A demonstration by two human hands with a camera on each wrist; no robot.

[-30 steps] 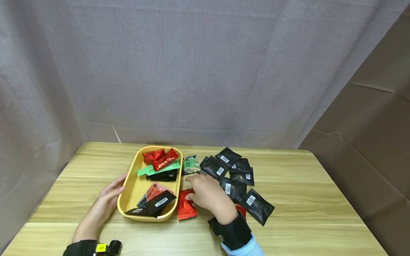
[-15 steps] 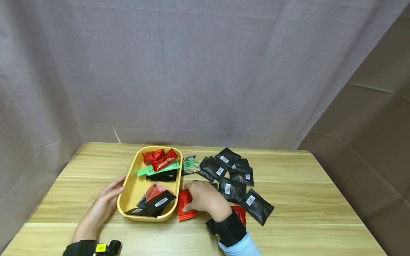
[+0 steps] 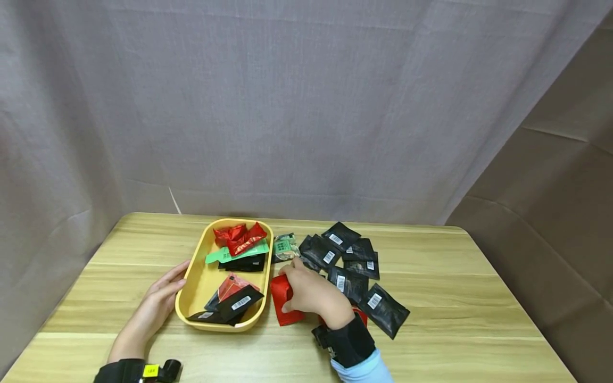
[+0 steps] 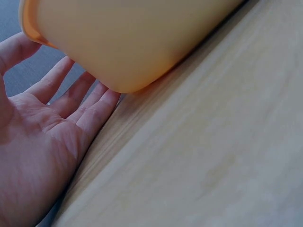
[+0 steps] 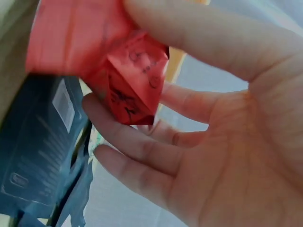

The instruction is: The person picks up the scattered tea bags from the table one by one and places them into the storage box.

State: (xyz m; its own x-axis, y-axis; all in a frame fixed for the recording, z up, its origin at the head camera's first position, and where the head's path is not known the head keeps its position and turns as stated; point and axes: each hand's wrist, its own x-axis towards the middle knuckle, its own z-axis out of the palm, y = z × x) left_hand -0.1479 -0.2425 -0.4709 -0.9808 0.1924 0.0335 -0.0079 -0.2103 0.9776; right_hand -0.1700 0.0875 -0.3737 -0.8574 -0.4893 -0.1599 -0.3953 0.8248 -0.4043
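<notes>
My right hand pinches a red foil packet beside the yellow tray's right side. In the right wrist view the thumb lies over the red packet, with fingers behind it. At the tray's left, my left hand touches the outer wall with fairly straight fingers; the left wrist view shows this hand against the tray wall. Inside the yellow tray lie red twisted packets, a green packet, a pinkish-red packet and several black packets.
Several black packets with white barcode labels spread to the right of my right hand. A green patterned packet lies against the tray's right side. Another red packet shows partly behind my right wrist. Grey cloth hangs behind the table.
My right hand has taken hold of the red packet, which has shifted slightly right and away from the tray's edge. The left hand and the tray have stayed in place.
</notes>
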